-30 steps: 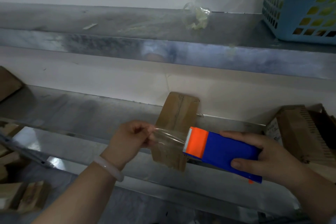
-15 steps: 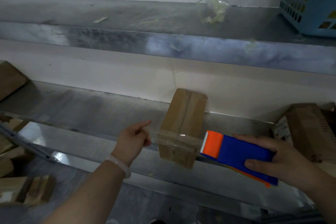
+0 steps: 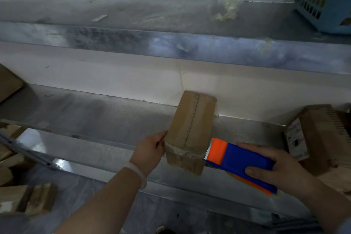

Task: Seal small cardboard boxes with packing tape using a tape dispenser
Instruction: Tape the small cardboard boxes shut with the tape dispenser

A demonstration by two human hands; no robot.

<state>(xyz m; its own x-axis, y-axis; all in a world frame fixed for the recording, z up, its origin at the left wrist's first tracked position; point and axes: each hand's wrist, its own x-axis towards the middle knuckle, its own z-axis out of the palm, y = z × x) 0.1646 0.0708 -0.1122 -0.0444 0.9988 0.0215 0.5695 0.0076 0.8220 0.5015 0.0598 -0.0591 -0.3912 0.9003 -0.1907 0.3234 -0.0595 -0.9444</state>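
While the left grip (image 3: 152,150) pinches the tape (image 3: 182,151) against the box (image 3: 191,119)'s left side, the right grip (image 3: 275,169) clasps the dispenser (image 3: 241,159), teeth at its right edge. The box sits between them, long axis pointing away.

Brown box on the shelf (image 3: 95,119), tape band across its near end.
The box (image 3: 191,125) points away, with a seam along its top. Clear, wrinkled tape (image 3: 182,151) crosses the near end. The blue and orange dispenser (image 3: 239,159) touches the right corner with its toothed edge.

1 disp. (image 3: 241,161), 1 basket (image 3: 322,15), 2 hands (image 3: 150,150) (image 3: 275,167)
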